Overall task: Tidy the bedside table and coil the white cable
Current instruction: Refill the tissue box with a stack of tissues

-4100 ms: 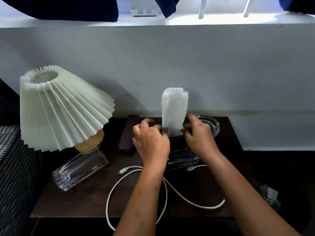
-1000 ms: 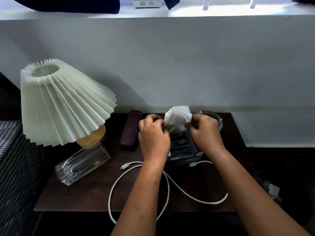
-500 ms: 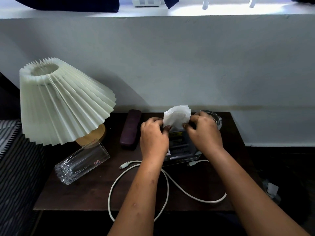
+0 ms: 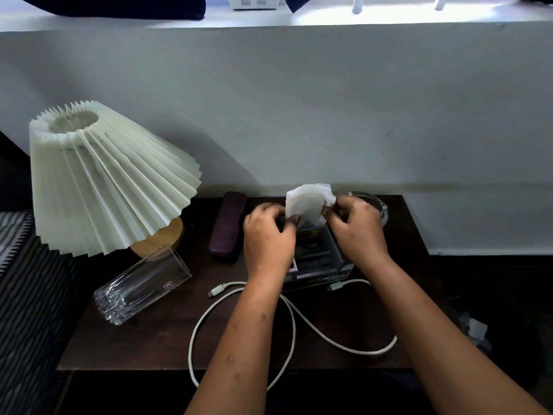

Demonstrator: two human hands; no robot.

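Tissue (image 4: 308, 205) is what we have in both hands at this moment: our left hand (image 4: 267, 238) pinches its left edge between thumb and fingertips, and our right hand (image 4: 357, 227) pinches the right edge, so both are closed on that soft white wad above the dark box (image 4: 318, 259) at the back of the table (image 4: 149, 336). It looks nearly weightless and limp, likely to tear if we pull the edges apart, so we judge it wants pressing down from the top rather than tugging.

The cable (image 4: 293, 322) lies loose on the table in front of the box, well apart from our fingers. One plug (image 4: 217, 291) rests left of our left wrist, the other (image 4: 334, 286) just beside the box front; between them the cord runs in a wide loop that hangs over the near edge. We expect it to be light, smooth and springy, stiff enough to fight a tight coil. Taking it just behind a plug, on the cord and not the connector, seems the sound hold, then feeding loops into the other palm.

A glass (image 4: 143, 287) lies on its side near the lamp (image 4: 104, 181); it is fragile and may roll. A dark case (image 4: 229, 224) sits left of the box, an ashtray (image 4: 378, 206) behind our right hand.
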